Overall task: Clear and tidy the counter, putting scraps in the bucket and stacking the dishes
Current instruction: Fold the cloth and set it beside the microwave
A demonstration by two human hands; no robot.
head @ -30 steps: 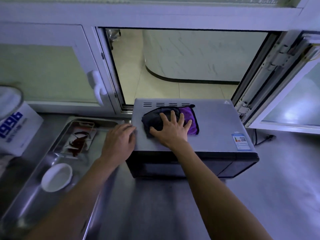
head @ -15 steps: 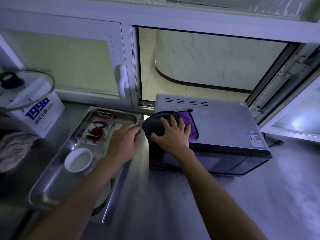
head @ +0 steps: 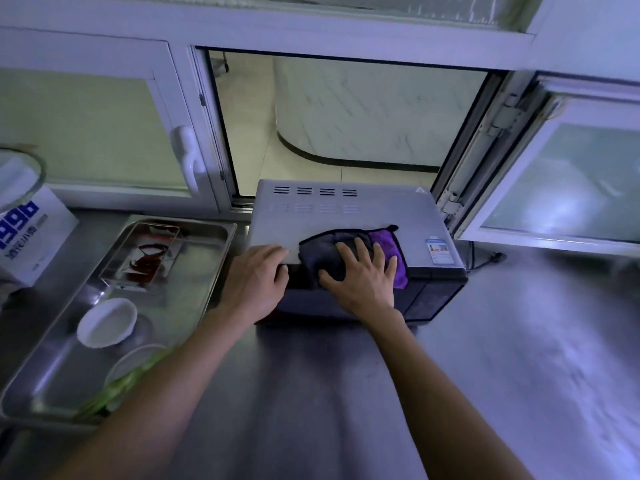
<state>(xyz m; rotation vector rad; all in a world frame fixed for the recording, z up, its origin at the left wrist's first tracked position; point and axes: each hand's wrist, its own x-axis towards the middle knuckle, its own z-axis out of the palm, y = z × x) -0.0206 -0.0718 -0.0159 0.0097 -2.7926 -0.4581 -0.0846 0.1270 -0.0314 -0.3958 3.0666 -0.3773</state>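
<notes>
steel counter (head: 346, 393); cloth (head: 332, 252) under right hand (head: 363, 278)

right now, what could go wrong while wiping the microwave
The cloth under the right hand already hangs over the microwave front edge, so it may slip off. The left hand braces the corner; a hard push could shove the microwave toward the open window.
</notes>
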